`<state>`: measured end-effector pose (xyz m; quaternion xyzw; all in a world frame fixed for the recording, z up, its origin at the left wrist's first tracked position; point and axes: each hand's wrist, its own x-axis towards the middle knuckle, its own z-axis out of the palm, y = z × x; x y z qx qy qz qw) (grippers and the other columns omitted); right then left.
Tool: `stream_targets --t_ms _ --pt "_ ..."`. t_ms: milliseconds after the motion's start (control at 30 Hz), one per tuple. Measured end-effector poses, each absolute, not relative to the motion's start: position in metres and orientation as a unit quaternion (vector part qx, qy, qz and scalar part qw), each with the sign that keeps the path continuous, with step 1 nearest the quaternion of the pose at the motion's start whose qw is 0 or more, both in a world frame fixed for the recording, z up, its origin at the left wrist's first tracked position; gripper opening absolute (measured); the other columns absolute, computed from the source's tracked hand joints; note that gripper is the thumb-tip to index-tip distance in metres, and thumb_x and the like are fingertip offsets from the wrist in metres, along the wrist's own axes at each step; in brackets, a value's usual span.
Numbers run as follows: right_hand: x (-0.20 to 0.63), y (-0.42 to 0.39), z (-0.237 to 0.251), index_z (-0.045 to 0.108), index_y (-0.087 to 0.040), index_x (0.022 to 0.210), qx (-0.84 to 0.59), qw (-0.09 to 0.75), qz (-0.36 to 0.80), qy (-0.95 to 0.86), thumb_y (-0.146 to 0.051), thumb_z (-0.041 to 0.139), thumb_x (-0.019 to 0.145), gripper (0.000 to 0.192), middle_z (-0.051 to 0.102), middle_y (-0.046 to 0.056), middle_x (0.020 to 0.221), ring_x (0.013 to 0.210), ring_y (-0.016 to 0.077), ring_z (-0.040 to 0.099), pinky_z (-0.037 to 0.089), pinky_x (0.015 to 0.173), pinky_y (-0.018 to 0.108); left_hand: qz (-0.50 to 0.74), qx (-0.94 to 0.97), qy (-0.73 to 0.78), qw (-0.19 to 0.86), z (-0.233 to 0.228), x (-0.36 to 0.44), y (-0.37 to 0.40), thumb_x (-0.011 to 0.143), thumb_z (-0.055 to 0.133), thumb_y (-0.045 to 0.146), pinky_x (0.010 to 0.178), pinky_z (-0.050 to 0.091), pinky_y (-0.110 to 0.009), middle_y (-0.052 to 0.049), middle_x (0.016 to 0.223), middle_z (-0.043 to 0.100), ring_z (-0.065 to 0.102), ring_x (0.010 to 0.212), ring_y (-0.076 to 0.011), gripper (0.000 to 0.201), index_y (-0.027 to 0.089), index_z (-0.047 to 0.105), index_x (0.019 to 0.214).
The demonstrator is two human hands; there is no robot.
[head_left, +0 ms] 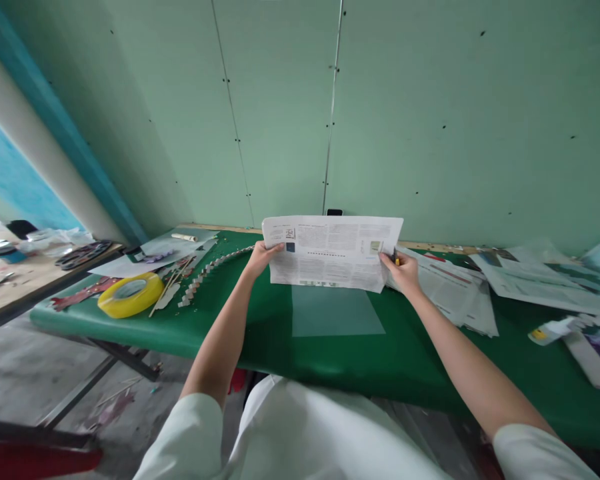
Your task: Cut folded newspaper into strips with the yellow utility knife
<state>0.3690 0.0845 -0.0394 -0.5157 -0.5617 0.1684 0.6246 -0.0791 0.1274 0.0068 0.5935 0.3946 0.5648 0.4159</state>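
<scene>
I hold a printed newspaper sheet [333, 252] up above the green table [390, 360]. My left hand [260, 257] grips its left edge. On the right edge sits my right hand [404, 272], which also seems to pinch a small yellow item [397, 261]. Below the sheet a pale translucent rectangle [335, 310] lies flat on the green surface.
A yellow tape roll [130, 295], thin wooden sticks [169, 287], a folded paper chain [215, 265] and grey sheets [155, 253] lie at the left. Loose newspapers [540, 280] spread across the right. A wooden table [25, 273] stands further left. The green wall [330, 113] rises right behind.
</scene>
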Motion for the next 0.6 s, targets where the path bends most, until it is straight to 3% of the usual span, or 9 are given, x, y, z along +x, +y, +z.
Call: stream_targets --t_ms 233,467,533,600 --pt "0.377 0.089 -0.039 0.075 -0.02 0.078 -0.52 0.62 0.199 -0.553 -0.064 0.087 0.072 0.046 0.077 0.007 0.078 0.072 0.0232 0.065 0.05 0.064 0.033 0.569 0.601 0.414 0.38 0.0 -0.078 0.132 0.071 0.098 0.062 0.086 0.063 -0.036 -0.013 0.11 0.085 0.079 0.108 -0.035 0.055 0.016 0.088 0.099" --pt "0.384 0.094 -0.041 0.062 -0.022 0.067 -0.534 0.623 0.222 -0.527 -0.065 0.09 0.071 0.051 0.065 0.002 0.064 0.06 0.0169 0.052 0.038 0.051 0.029 0.562 0.6 0.456 0.342 -0.006 -0.075 0.136 0.075 0.095 0.064 0.058 0.052 -0.028 -0.007 0.077 0.077 0.073 0.075 -0.0243 0.051 0.015 0.08 0.081" --pt "0.385 0.097 -0.044 0.06 -0.023 0.068 -0.541 0.609 0.265 -0.516 -0.065 0.091 0.071 0.053 0.061 0.0 0.061 0.055 0.014 0.047 0.034 0.047 0.028 0.56 0.587 0.466 0.352 -0.01 -0.071 0.138 0.076 0.094 0.062 0.058 0.052 -0.028 -0.006 0.073 0.075 0.072 0.071 -0.0233 0.049 0.016 0.079 0.079" --pt "0.386 0.098 -0.045 0.06 -0.022 0.069 -0.554 0.575 0.325 -0.507 -0.061 0.095 0.069 0.052 0.058 -0.002 0.058 0.052 0.0119 0.044 0.031 0.044 0.026 0.571 0.56 0.467 0.377 -0.014 -0.067 0.139 0.075 0.095 0.058 0.064 0.056 -0.029 -0.008 0.081 0.08 0.075 0.077 -0.0251 0.046 0.015 0.082 0.087"
